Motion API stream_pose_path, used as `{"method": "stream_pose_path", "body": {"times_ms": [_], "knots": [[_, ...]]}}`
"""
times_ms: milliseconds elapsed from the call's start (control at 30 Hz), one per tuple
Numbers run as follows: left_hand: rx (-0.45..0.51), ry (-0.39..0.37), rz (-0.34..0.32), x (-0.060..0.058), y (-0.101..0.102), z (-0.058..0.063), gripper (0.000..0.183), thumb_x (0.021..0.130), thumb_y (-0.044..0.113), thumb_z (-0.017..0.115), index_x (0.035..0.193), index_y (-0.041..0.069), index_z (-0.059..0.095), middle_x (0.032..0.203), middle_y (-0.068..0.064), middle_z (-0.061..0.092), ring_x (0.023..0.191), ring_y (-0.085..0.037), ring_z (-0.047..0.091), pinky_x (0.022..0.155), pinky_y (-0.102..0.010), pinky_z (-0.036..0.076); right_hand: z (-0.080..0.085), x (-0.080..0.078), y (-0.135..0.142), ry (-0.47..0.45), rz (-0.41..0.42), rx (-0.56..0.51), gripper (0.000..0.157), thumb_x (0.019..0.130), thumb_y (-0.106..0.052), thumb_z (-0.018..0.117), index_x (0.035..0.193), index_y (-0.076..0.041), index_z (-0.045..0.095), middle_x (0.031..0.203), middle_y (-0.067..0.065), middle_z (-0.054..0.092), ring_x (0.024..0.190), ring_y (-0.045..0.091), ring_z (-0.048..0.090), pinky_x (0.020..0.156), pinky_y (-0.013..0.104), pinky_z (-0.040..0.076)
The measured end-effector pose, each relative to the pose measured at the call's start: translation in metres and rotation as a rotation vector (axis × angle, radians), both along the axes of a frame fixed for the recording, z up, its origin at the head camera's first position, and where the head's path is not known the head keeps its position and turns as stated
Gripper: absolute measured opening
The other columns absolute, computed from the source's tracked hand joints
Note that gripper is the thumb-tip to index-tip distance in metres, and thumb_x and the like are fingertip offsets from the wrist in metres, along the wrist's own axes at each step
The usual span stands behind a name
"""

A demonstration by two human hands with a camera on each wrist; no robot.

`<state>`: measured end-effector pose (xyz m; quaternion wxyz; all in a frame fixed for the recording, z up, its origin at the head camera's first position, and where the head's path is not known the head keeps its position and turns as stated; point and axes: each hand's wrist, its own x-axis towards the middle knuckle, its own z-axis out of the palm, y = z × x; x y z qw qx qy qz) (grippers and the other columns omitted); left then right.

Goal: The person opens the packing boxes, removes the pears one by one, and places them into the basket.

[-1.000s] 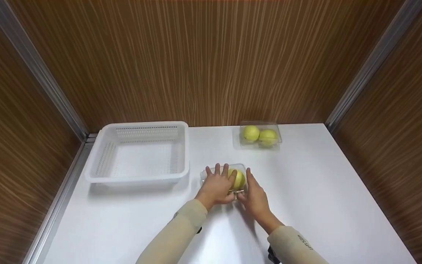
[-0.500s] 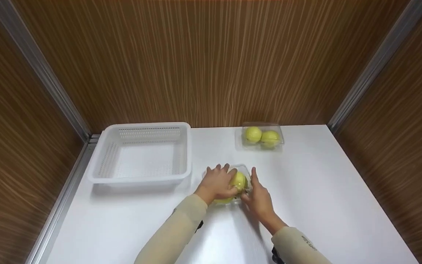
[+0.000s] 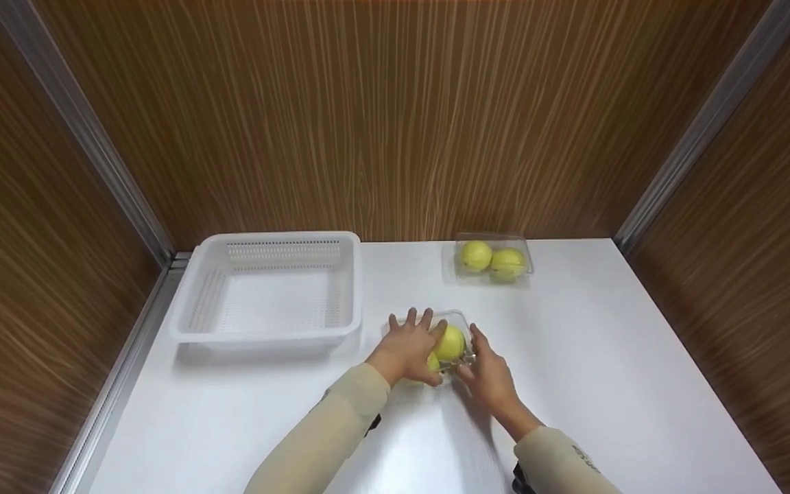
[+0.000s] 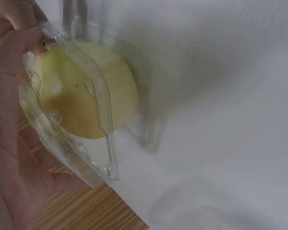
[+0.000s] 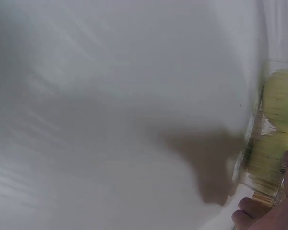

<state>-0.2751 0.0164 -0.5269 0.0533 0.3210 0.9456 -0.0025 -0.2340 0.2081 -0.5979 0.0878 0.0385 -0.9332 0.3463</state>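
Note:
A clear plastic clamshell box (image 3: pixel 460 316) with yellow fruit (image 3: pixel 450 343) inside lies on the white table, partly covered by both hands. My left hand (image 3: pixel 405 351) rests over its top with fingers spread, and the thumb points to the front edge. In the left wrist view that hand is against the lid rim (image 4: pixel 105 110), close to one large yellow fruit (image 4: pixel 81 91). At the box's right side is my right hand (image 3: pixel 493 377), its fingers extended along the side and the thumb near the front corner. Two fruits (image 5: pixel 281 100) show through the plastic in the right wrist view.
A white perforated basket (image 3: pixel 268 336) stands at the left of the table. Another clear box holding two yellow fruits (image 3: pixel 492 259) sits near the back wall. Wood-grain panels (image 3: pixel 367 123) enclose the table at the back and sides.
My left thumb crosses over the fruit half a second ago, then moves down to the box's front edge. My right hand shifts slightly downward beside the box. The whole head view drifts a little.

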Motion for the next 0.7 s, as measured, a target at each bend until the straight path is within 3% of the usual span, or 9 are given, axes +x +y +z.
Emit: {"method": "stream_pose_path", "body": {"times_ms": [133,367,700], "knots": [[0.040,-0.014,0.007,0.002,-0.003,-0.001,0.099,0.076,0.059,0.071,0.158,0.022,0.030,0.163,-0.011,0.027,0.148,-0.041,0.028,0.109,-0.067,0.032,0.001,0.001,0.002,-0.019,0.004,-0.026,0.084,0.086,-0.021,0.077,0.154,-0.006,0.030,0.131,0.028,0.061,0.117,0.044,0.061,0.100,0.057,0.047],[0.161,-0.036,-0.014,0.004,-0.012,-0.001,0.086,0.079,0.055,0.069,0.154,0.031,0.037,0.160,-0.003,0.036,0.144,-0.036,0.036,0.107,-0.066,0.036,0.001,0.004,0.008,-0.035,0.022,-0.102,0.089,0.085,-0.023,0.079,0.155,-0.009,0.027,0.131,0.028,0.061,0.121,0.044,0.059,0.104,0.058,0.043],[0.207,0.009,-0.063,-0.007,-0.017,0.020,0.065,0.087,0.054,0.064,0.146,0.028,0.050,0.139,-0.003,0.058,0.121,-0.027,0.058,0.096,-0.047,0.052,0.003,0.004,0.014,-0.037,0.036,-0.087,0.074,0.086,-0.038,0.077,0.145,-0.004,0.047,0.138,0.023,0.058,0.126,0.040,0.057,0.105,0.056,0.044]]}}
